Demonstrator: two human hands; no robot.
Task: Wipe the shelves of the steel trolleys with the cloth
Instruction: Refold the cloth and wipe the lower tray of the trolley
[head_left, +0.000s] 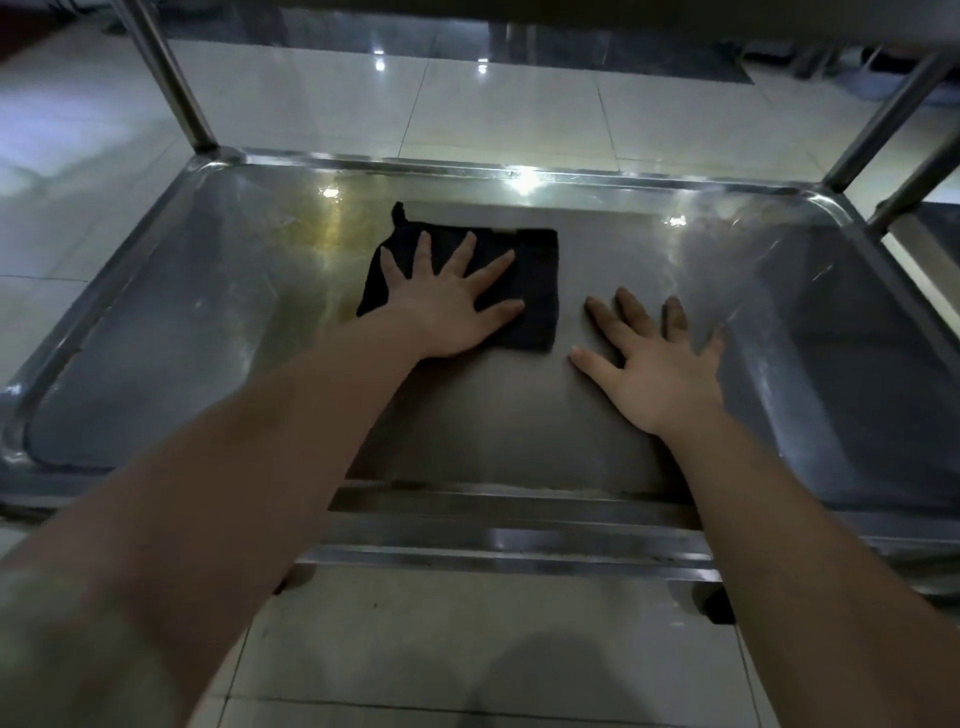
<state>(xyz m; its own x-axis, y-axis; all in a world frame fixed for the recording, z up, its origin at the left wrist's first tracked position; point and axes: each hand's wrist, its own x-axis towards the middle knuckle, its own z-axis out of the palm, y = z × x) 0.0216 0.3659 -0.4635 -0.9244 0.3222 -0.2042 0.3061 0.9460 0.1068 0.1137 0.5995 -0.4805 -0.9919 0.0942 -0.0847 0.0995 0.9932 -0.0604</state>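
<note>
Two bare forearms (234, 467) reach over the near rim of the shelf (208, 322). The left hand (447, 306) presses the black cloth (535, 270) flat at the shelf's middle, fingers spread straight. The right hand (660, 374) lies flat on the shelf's bare steel right of centre, fingers straight, holding nothing.

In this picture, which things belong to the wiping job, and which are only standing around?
Belongs to the job:
- black cloth, lying flat on the shelf
- left hand, pressing on the cloth with spread fingers
- steel shelf
- right hand, resting flat on the bare shelf beside the cloth

Only around:
- tiled floor
- trolley posts
</note>
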